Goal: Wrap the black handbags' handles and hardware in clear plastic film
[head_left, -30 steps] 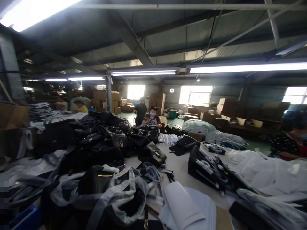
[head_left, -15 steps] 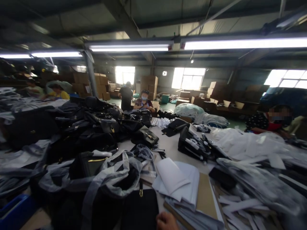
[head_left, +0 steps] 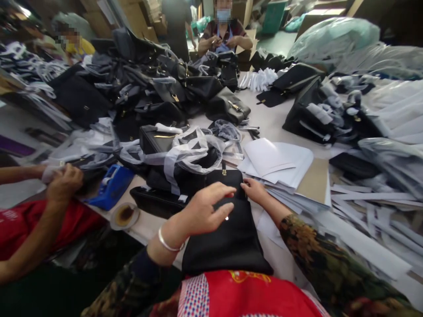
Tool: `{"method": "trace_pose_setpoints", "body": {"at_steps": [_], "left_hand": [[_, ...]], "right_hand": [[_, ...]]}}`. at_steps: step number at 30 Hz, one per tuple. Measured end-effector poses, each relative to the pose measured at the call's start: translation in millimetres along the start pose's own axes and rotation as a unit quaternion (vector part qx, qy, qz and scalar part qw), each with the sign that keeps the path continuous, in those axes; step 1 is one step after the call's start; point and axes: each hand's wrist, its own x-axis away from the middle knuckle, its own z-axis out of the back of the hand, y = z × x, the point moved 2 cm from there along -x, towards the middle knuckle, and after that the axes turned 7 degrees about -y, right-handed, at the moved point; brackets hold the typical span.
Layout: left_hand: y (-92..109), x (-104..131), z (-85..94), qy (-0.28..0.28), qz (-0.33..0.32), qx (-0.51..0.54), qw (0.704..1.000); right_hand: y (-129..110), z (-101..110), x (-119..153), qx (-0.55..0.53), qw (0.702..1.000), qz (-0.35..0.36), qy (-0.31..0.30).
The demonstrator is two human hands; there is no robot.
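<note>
A black bag (head_left: 228, 246) lies flat at the table's front edge, its flap with a gold clasp pointing away from me. Over it hovers my left hand (head_left: 206, 209), a silver bangle on the wrist, thumb and fingers apart with nothing between them. My right hand (head_left: 255, 191) is at the flap's right edge, fingertips curled against it; the thumb and fingers look pressed on that edge. Beyond the flap sits a black bag with handles wrapped in translucent white film (head_left: 198, 149). White paper sheets (head_left: 277, 160) lie just past my right hand.
At the left, a co-worker's hands (head_left: 64, 182) hold something whitish near a blue tape dispenser (head_left: 114, 187) and a round dish (head_left: 124, 215). Many black bags (head_left: 158, 97) are heaped behind. Paper strips (head_left: 370, 211) cover the right side. Another masked person sits across the table.
The view has tilted down. My left hand, both forearms, the near bag and the co-worker's hands have come into sight. My right hand remains by the flap's right edge.
</note>
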Motion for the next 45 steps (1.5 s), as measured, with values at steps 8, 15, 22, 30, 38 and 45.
{"method": "trace_pose_setpoints", "body": {"at_steps": [8,15,22,30,38,45], "left_hand": [[-126,7,-103.8,-0.214,0.24,-0.216,0.922],[-135,21,-115.2,-0.171,0.276,-0.217,0.92],[-111,-20,-91.5,-0.055,0.156,-0.172,0.971],[-92,-135,-96.7,0.025,0.122,-0.071,0.99],[-72,-188,-125.9,0.029,0.085,-0.123,0.988],[-62,-205,-137.3,-0.03,0.04,-0.18,0.982]], "right_hand": [[-39,-23,-43,0.143,0.981,0.102,-0.079],[-47,-29,3,0.189,0.976,0.104,-0.036],[-44,31,73,0.146,0.957,0.238,0.077],[4,122,92,0.205,0.942,0.137,0.227],[17,136,71,0.268,0.944,0.058,0.184],[20,131,53,0.319,0.942,0.017,0.101]]}}
